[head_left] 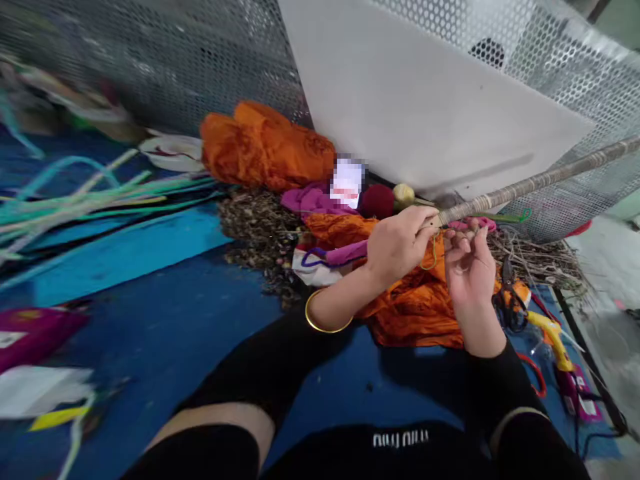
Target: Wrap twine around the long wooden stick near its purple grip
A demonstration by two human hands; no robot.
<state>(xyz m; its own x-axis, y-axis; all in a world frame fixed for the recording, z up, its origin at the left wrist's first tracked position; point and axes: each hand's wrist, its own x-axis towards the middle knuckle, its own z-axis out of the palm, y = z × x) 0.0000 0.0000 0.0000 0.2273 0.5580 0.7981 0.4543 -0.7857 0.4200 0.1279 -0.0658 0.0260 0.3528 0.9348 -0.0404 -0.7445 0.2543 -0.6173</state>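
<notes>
My left hand [400, 241], with a gold bangle on its wrist, is closed around the near end of a long stick [520, 190] wrapped in brownish cord. The stick slants up to the right. A thin yellow-green string [433, 257] hangs in a loop below its end, between my hands. Just under the stick is my right hand [470, 263], palm up with fingers curled and tips pinched together. What they hold, if anything, is too small to make out. Below both hands lies crumpled orange cloth [415, 310]. A purple strip with a blue loop [345, 253] pokes out beside my left wrist.
An orange bundle [265, 147], a phone-like lit screen [347, 182] and dried plant matter [260, 227] lie behind. Black scissors [509, 297] and a yellow glue gun [553, 333] are at right. Coloured rods [100, 200] spread at left. A white board [425, 87] leans behind.
</notes>
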